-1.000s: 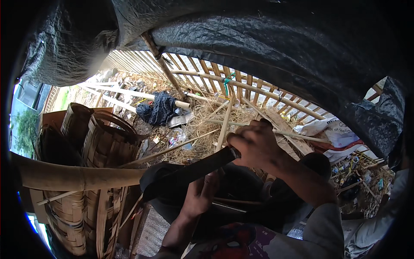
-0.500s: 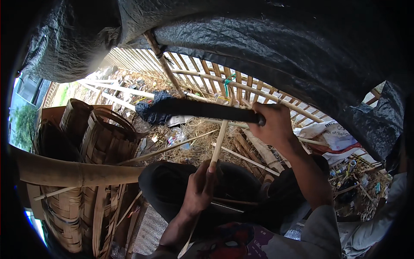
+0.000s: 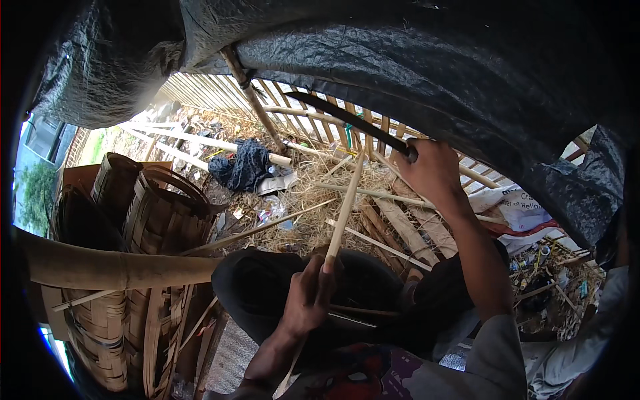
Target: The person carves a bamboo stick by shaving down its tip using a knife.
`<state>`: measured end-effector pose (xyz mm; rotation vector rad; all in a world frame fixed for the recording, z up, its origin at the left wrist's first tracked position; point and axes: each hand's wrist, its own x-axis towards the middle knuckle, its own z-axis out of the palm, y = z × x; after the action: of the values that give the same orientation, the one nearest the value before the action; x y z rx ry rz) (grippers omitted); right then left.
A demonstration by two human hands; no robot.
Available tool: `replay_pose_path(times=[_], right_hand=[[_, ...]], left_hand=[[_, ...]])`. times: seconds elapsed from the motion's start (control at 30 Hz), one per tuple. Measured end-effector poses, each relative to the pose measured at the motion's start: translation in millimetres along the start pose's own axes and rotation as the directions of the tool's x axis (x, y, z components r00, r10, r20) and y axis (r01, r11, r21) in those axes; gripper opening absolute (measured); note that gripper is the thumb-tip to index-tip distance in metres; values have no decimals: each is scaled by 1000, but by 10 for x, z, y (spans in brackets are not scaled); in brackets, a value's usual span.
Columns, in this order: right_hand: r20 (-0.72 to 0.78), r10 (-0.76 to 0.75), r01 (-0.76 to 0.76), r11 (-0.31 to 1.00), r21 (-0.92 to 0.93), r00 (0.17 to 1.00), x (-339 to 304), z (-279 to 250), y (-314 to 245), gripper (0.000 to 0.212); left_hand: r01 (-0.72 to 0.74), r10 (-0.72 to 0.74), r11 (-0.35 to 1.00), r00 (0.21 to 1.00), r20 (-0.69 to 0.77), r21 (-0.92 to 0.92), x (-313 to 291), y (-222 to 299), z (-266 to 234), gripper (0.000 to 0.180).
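gripping a bamboo strip (image 3: 347, 210), the left hand (image 3: 307, 297) is closed round it below the length slanting up over straw (image 3: 308, 180); the right hand (image 3: 432, 172) is clenched on a machete (image 3: 353, 120). the strip looks light and springy, best held low, clear of the machete.

Ground (image 3: 251, 199): earth, mostly buried in litter. Pale straw-like shavings (image 3: 310, 193) heaped mid-area. Left of them, a crumpled black sheet (image 3: 239, 167) bunched against pale poles (image 3: 193, 140). Plastic scraps (image 3: 272, 211) just below that. Rough wood slabs (image 3: 408, 229) right of the shavings, thin pale strip (image 3: 381, 246) beside them. White sack (image 3: 523, 208) further right, mixed trash (image 3: 565, 288) strewn below it.
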<state>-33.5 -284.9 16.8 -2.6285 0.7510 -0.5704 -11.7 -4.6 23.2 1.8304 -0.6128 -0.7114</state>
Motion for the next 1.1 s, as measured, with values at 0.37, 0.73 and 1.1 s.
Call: replay_pose_path(times=[0.37,0.73,1.1], right_hand=[[145,-445,424,892,159,884,-359,-76,-378,20],[10,196,-196,981,3,981,224,-99,277,24],[165,-464,461,885,59,870,-387,-70,-326,27]], left_hand=[[-44,44,999,999,20,-24,-4,-146,-6,12],[-31,31,999,1000,-5,-15,-22,-87,-24,14],[-81,80,997,996,-27,-22,-46,-188,-38,14]])
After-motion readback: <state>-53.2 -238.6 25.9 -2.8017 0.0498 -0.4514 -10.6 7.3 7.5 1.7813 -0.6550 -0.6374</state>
